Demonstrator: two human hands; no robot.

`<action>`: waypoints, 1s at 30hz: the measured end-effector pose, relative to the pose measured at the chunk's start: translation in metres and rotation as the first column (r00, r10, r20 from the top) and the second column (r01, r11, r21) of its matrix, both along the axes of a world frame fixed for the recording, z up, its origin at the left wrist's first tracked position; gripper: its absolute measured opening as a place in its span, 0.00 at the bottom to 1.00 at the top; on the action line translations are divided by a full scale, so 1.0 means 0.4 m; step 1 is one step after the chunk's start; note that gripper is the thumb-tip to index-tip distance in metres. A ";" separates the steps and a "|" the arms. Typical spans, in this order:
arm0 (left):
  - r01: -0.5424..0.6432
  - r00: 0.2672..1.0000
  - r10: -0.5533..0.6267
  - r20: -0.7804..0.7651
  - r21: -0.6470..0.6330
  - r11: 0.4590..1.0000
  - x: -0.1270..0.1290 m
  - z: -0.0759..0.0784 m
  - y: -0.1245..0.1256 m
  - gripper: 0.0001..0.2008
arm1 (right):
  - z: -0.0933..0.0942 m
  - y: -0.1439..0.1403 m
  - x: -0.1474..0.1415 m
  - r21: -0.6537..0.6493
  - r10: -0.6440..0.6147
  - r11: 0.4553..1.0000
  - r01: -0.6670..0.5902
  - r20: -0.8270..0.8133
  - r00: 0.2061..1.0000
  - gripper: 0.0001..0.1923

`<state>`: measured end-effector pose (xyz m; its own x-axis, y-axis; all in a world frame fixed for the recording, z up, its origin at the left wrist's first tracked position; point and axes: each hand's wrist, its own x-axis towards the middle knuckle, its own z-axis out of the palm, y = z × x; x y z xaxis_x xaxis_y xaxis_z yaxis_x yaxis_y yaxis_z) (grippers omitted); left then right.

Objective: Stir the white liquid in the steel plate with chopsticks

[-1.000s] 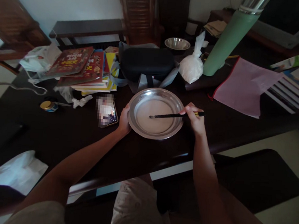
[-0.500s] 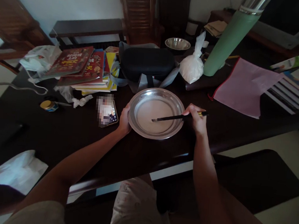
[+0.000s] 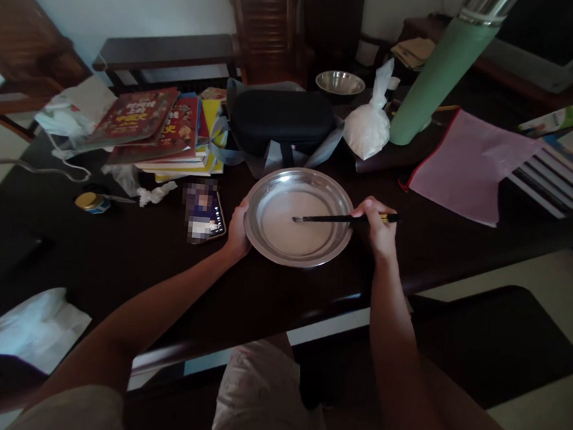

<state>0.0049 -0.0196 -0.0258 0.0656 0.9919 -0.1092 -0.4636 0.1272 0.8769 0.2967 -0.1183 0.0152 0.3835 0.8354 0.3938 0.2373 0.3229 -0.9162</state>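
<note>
A round stainless steel basin [image 3: 331,246] holds a pale, milky mixture [image 3: 289,232]. My left hand [image 3: 238,227] is closed on the basin's left rim, its fingers partly hidden beneath the edge. In my right hand [image 3: 376,224], black chopsticks [image 3: 329,218] with gold-marked ends are gripped at the basin's right side. Their whitish-coated tips reach into the mixture near the middle. Just left of my left hand lies a phone [image 3: 206,213] with a lit, partly blurred screen.
Behind the basin stand a black case [image 3: 282,124], a knotted bag of white powder [image 3: 367,132] and a tall green flask [image 3: 441,85]. Stacked books [image 3: 139,118] lie back left, near a small yellow-lidded jar [image 3: 91,202]. A pink mesh pouch [image 3: 471,167] lies right; another metal bowl [image 3: 340,82] is farther back.
The chopstick tips have shifted slightly up in the mixture, and the chopsticks lie more level. My left hand keeps its hold on the basin. The phone's picture has changed.
</note>
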 end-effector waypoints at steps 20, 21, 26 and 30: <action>0.019 0.999 -0.019 -0.025 0.001 1.000 0.002 0.011 -0.006 0.15 | 0.004 0.000 -0.004 -0.057 0.034 0.998 -0.035 -0.004 0.999 0.32; 0.018 0.999 -0.018 -0.029 -0.002 1.000 0.002 0.013 -0.007 0.14 | 0.005 0.000 -0.004 -0.060 0.043 0.997 -0.042 0.014 0.999 0.32; 0.003 1.000 -0.003 -0.027 -0.008 1.000 0.004 0.016 -0.007 0.13 | 0.004 0.001 -0.004 -0.043 -0.011 0.999 0.011 -0.005 1.000 0.32; 0.023 0.999 -0.023 -0.028 -0.014 1.000 0.001 0.016 -0.005 0.11 | 0.003 0.001 -0.005 -0.041 0.046 0.998 -0.046 0.004 0.999 0.30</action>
<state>0.0052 -0.0216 -0.0196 0.0850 0.9885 -0.1249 -0.4355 0.1496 0.8877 0.2947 -0.1179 0.0165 0.3426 0.8675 0.3606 0.2277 0.2957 -0.9277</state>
